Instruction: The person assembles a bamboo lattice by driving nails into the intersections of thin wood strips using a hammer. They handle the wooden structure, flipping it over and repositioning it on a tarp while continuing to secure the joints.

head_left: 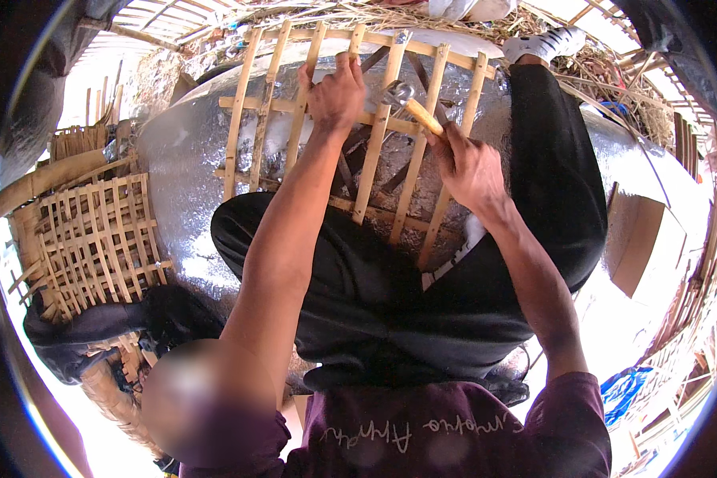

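Note:
A lattice frame of bamboo slats (378,143) lies on a shiny silver sheet (175,183) in front of me, its near end over my black-trousered legs. My left hand (336,94) presses down on a crossing of slats near the frame's far side, fingers curled over a slat. My right hand (470,167) is shut on the wooden handle of a hammer (410,103). The metal head of the hammer sits over a slat crossing just right of my left hand.
Another woven bamboo lattice (95,243) lies at the left on dark cloth. Loose bamboo strips and poles (40,179) are stacked at the far left. A cardboard box (641,247) stands at the right. A white shoe (546,44) shows on my outstretched foot.

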A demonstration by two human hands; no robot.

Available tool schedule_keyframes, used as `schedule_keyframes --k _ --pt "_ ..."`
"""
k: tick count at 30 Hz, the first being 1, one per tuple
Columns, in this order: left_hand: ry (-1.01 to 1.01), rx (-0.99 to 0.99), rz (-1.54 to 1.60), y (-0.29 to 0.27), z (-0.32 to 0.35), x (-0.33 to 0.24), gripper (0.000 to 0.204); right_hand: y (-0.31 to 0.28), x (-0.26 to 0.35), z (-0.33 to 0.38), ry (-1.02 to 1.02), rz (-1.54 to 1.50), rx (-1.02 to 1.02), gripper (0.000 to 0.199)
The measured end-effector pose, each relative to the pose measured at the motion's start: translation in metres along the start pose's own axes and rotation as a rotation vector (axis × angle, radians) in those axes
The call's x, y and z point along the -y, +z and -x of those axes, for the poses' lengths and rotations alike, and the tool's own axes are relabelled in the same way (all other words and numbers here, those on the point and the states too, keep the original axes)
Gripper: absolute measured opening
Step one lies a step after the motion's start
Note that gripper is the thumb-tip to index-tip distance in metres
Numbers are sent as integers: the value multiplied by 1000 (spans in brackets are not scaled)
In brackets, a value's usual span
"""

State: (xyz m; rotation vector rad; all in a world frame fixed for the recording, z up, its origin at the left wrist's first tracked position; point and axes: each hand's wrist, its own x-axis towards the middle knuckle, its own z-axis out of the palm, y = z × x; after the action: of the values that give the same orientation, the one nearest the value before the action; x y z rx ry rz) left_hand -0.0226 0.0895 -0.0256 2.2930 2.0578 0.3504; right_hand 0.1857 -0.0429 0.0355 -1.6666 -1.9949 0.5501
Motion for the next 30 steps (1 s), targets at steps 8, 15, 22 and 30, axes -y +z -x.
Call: schedule_keyframes --k 8,15,22,30 --pt "-9 97 -2 -11 -8 -7 32 -10 6 15 43 -31 -89 25" --pt "-35 116 0 -27 -10 -7 30 -24 14 20 17 -85 -166 28" --pt "-3 93 -87 -14 8 -20 27 -32 15 22 50 -99 -170 28" --pt "-43 5 -102 0 0 -6 26 -32 18 14 78 -122 -151 24"
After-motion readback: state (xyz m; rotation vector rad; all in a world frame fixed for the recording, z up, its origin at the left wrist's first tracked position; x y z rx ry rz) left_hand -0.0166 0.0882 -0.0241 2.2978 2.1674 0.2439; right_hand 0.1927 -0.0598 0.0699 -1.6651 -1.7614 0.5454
